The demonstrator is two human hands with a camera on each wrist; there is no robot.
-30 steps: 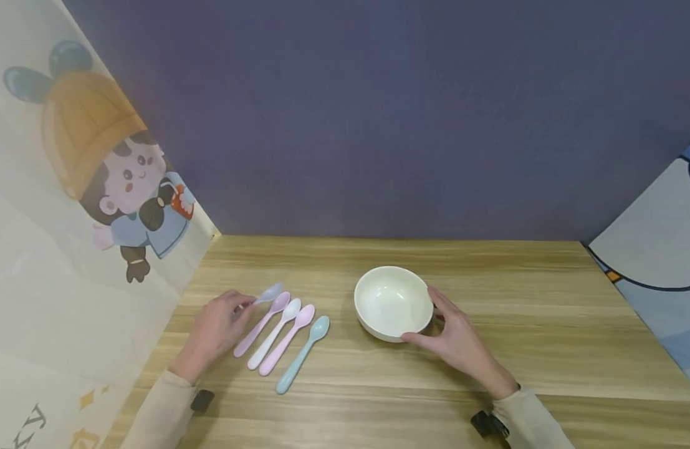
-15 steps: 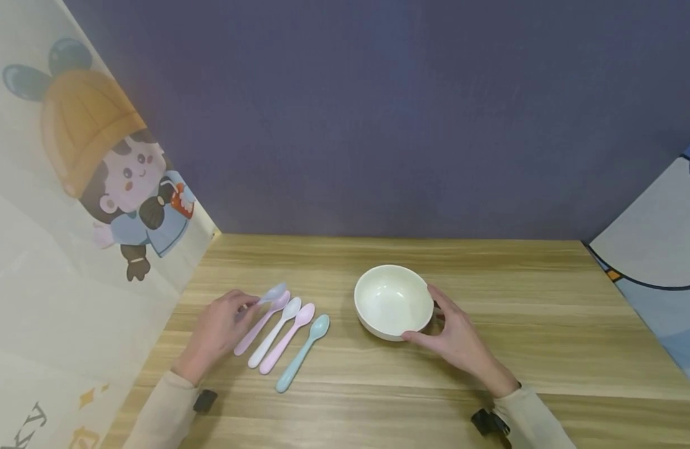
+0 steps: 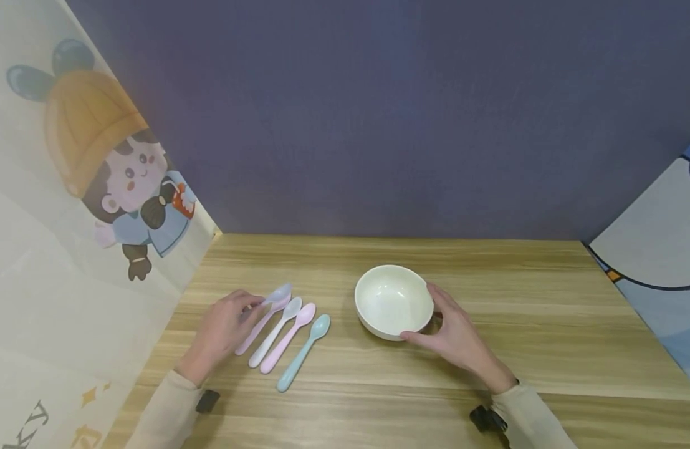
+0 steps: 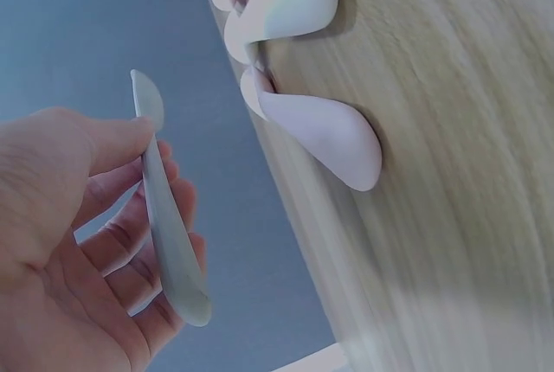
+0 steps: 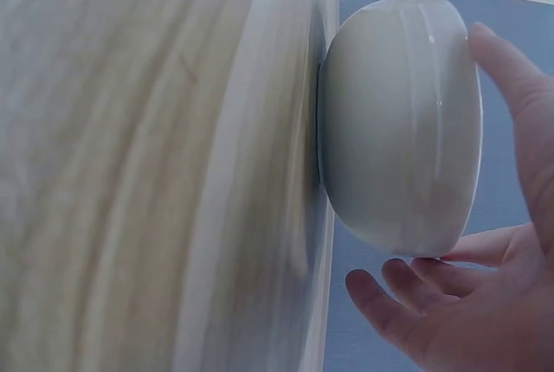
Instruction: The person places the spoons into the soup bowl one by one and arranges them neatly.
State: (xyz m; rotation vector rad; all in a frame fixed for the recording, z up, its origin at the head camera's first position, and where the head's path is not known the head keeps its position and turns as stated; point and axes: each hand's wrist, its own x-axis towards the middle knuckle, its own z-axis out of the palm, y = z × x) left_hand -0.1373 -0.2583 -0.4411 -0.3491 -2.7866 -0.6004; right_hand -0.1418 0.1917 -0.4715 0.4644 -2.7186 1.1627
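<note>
Thumb and fingertips of my left hand (image 3: 224, 330) pinch a pale lavender spoon (image 3: 280, 292), held above the table at the left end of a spoon row. In the left wrist view this spoon (image 4: 173, 242) is seen edge-on, raised off the wood. Its tip overlaps a light purple spoon (image 3: 257, 330) in the head view. Beside that one lie a white spoon (image 3: 270, 340), a pink spoon (image 3: 287, 342) and a teal spoon (image 3: 301, 358). My right hand (image 3: 462, 340) holds the cream bowl (image 3: 391, 302) by its right side, thumb at the rim, fingers around the wall.
The wooden table (image 3: 378, 405) ends at a dark blue back panel (image 3: 401, 125). A wall with a cartoon figure (image 3: 126, 181) borders it on the left, and another printed wall (image 3: 653, 249) on the right. Black wrist devices (image 3: 207, 401) sit at both sleeves.
My left hand has shifted slightly to the right with the lavender spoon, which now overlaps the light purple one more. The right hand and bowl have stayed in place.
</note>
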